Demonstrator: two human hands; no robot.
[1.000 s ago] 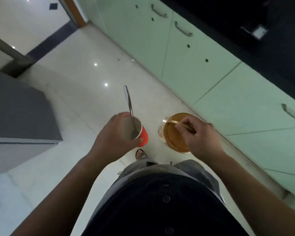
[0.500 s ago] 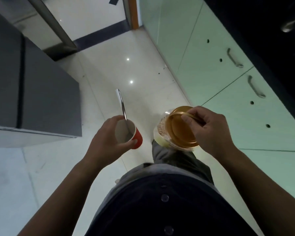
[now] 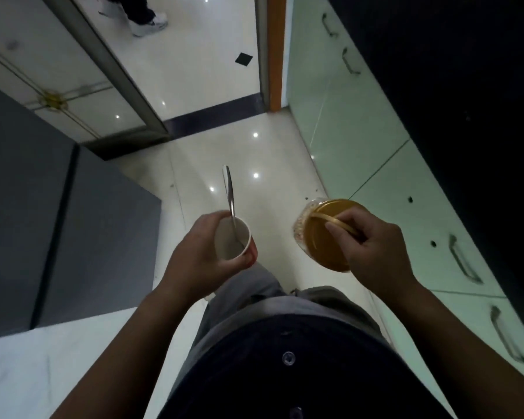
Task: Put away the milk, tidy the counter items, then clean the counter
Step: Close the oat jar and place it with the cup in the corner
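The view has swung since a second ago: the green cabinets [image 3: 375, 164] that crossed the upper right now run down the right edge, and a doorway with an orange frame [image 3: 275, 52] has come into sight at the top centre. Another person's shoes [image 3: 147, 24] stand beyond it. The person appears to be walking along the cabinets and carrying things away from the counter, which suggests the tidying step is under way rather than the cleaning.

The left hand [image 3: 194, 255] is wrapped around a red paper cup [image 3: 233, 241] at centre frame, fingers closed on its wall. A metal spoon [image 3: 229, 192] stands in the cup, its handle leaning up and away past the rim. The white inside looks nearly empty; any dregs at the bottom are too dim to make out.

The right hand [image 3: 372, 249] is closed on the thin handle of a clear jar with a gold lid [image 3: 321, 237], right of centre. The lid is on, and a pale grainy filling shows through the wall at its left edge; what it is cannot be told.

No milk is in view, and the counter [image 3: 466, 86] is only a dark band along the right. Both hands are full, so opening a cabinet would first need one item set down.
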